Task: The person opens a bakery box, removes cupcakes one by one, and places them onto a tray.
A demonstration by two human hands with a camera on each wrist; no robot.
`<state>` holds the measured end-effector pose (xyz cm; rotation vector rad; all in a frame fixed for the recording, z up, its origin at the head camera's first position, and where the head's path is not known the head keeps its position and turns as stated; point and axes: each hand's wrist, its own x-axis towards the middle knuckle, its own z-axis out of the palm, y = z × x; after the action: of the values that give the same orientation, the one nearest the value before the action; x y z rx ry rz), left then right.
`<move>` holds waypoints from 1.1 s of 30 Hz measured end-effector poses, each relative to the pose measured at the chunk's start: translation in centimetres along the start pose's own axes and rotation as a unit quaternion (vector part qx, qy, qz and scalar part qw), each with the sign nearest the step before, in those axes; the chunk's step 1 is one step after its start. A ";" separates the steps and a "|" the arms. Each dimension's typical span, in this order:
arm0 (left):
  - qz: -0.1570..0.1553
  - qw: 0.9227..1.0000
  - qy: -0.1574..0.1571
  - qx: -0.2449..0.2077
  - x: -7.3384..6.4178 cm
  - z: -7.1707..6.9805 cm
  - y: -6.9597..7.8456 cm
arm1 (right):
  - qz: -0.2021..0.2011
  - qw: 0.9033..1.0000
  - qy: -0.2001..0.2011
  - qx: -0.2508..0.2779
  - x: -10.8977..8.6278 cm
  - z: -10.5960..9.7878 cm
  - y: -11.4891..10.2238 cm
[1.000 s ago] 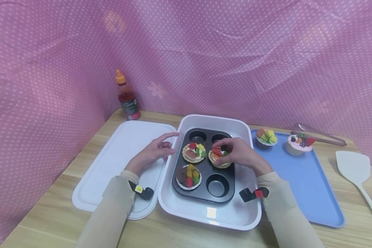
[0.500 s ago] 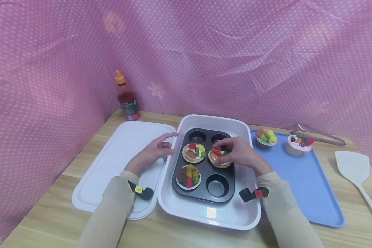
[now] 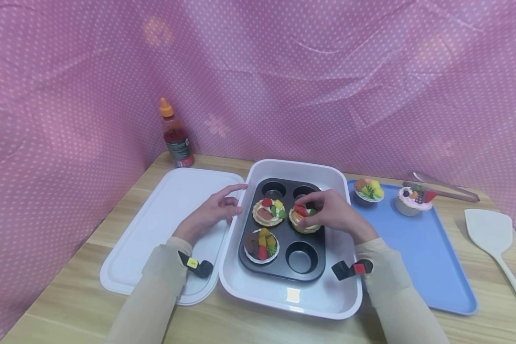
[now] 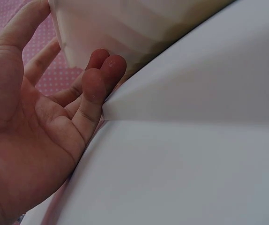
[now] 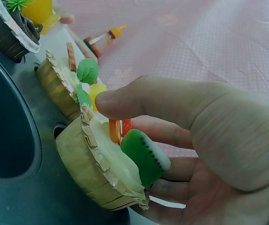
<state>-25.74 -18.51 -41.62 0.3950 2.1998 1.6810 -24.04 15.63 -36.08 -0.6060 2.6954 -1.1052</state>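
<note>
My right hand (image 3: 335,210) curls over a fruit tart (image 3: 306,228) with red slices and green fruit, seated in the right middle cup of a dark muffin pan (image 3: 281,265). In the right wrist view the thumb lies over the tart's toppings and the other fingers are behind it; the tart tilts in that view. A second fruit tart (image 3: 266,216) and a chocolate-and-fruit cupcake (image 3: 261,246) occupy left cups. The pan lies in a white bin (image 3: 266,303). Fingers spread loosely, my left hand (image 3: 212,210) holds nothing and has a fingertip right at the bin's left rim.
Left of the bin is a white lid (image 3: 155,234), with a sauce bottle (image 3: 178,138) behind it. On the right, a blue tray (image 3: 417,258) carries two cupcakes (image 3: 369,191). Tongs (image 3: 447,188) lie at its back edge, a pale spatula (image 3: 490,234) farther right.
</note>
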 end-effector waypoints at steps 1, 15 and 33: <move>0.000 1.000 0.000 0.000 0.0 0.0 0.0 | -0.002 1.000 0.001 -0.001 0.0 0.0 0.0; -0.001 1.000 0.001 -0.001 -0.1 0.0 0.1 | -0.003 1.000 -0.001 0.007 0.0 -0.1 0.0; -0.003 1.000 0.006 0.009 0.1 0.0 0.0 | -0.010 1.000 -0.003 0.023 0.1 -0.1 0.2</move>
<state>-25.78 -18.43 -41.60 0.3838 2.2247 1.6653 -24.22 15.85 -36.15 -0.6300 2.6559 -1.1657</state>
